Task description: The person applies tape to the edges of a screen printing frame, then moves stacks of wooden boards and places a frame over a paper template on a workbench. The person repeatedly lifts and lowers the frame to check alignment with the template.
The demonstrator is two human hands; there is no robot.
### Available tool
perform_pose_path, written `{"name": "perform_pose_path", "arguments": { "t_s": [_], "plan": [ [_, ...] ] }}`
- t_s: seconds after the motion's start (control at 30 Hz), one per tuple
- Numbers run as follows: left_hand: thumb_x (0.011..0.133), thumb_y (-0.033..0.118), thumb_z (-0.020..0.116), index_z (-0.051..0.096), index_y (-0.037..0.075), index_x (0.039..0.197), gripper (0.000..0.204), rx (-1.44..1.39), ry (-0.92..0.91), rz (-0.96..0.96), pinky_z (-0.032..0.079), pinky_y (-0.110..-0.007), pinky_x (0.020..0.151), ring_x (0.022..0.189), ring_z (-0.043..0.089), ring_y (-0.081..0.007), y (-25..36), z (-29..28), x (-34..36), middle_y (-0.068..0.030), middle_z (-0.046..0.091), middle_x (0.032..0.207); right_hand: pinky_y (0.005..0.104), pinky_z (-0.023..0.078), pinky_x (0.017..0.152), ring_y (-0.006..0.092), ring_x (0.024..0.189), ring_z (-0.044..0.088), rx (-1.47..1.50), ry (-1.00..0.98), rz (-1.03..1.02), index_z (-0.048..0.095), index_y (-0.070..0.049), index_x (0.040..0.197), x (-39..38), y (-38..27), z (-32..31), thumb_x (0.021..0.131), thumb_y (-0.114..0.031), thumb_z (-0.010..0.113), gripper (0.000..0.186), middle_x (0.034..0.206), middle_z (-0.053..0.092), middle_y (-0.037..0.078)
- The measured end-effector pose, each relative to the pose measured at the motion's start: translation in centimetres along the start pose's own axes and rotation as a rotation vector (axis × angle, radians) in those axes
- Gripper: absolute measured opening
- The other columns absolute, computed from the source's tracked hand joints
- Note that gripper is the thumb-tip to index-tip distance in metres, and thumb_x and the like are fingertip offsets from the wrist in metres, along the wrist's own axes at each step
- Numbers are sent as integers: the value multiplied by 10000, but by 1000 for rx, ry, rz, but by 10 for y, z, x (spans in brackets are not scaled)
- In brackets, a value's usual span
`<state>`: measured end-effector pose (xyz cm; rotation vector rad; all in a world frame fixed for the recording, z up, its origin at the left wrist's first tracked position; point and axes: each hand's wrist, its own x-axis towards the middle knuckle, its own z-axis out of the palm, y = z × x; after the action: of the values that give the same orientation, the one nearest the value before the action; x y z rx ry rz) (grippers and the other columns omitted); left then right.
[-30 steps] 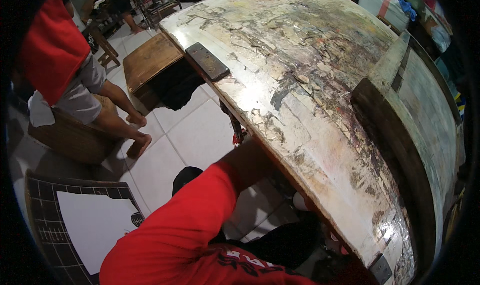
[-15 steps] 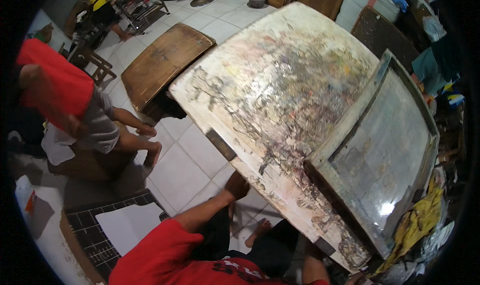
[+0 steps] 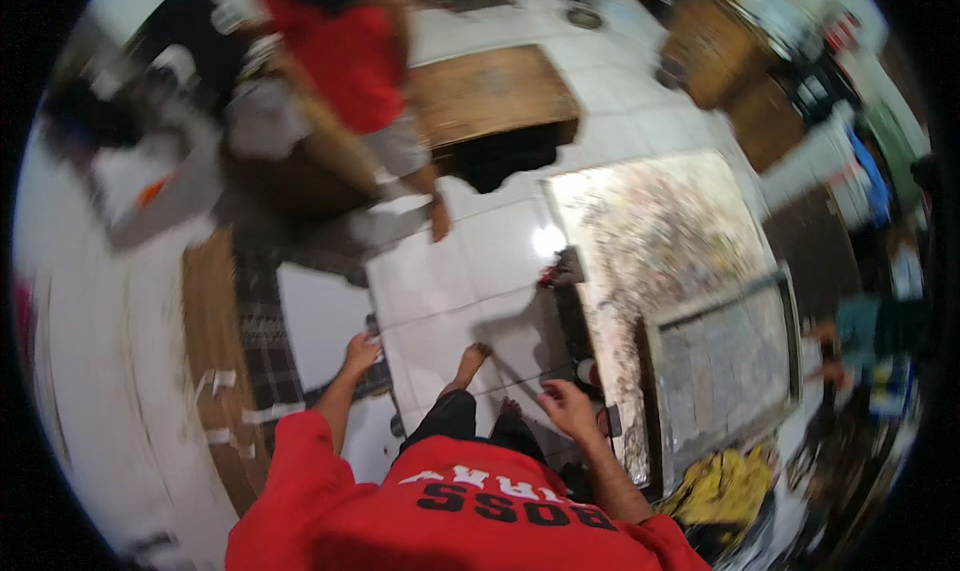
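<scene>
My left hand (image 3: 362,355) is over the right edge of a black gridded cutting mat (image 3: 258,321), beside a white sheet (image 3: 322,316) lying on it. Motion smears its fingers, so I cannot make out a grip. My right hand (image 3: 567,409) hangs in the air with loosely spread fingers and nothing in it. It is just left of a paint-crusted table top (image 3: 625,221). A framed screen (image 3: 725,366) leans over the near right part of that top. A second white sheet (image 3: 372,441) shows by my left forearm.
A person in a red shirt (image 3: 350,66) stands at the far left, beside a low wooden table (image 3: 490,86). A crumpled yellow cloth (image 3: 722,486) lies below the screen. Wooden cabinets (image 3: 715,46) stand at the back right. White floor tiles (image 3: 430,271) stretch between mat and table.
My view has swung left. My left hand has moved from the painted table's edge to the mat, and my right hand has come away from the table's near corner. The other person appears farther right.
</scene>
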<state>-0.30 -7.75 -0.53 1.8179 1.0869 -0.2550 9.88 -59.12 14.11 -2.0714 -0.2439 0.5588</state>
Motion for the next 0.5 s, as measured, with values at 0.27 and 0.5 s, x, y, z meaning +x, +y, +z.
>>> {"name": "perform_pose_path", "arguments": {
  "t_s": [0.27,0.5],
  "plan": [
    [902,186,718,621,5,1258,411,-54,99,262,574,-362,767,865,716,-224,-36,30,-233,-144,717,996,468,548,779,362,869,677,-584,-467,-272,661,-61,1134,23,-33,-43,850,-315,767,396,934,696,163],
    [793,118,725,579,26,1267,505,166,891,-77,388,-493,1068,1249,469,-421,-139,-18,-368,-223,539,1313,465,556,802,367,944,688,-720,-687,-469,645,-97,1209,57,-129,53,856,-342,753,442,1036,700,175]
  ]
}}
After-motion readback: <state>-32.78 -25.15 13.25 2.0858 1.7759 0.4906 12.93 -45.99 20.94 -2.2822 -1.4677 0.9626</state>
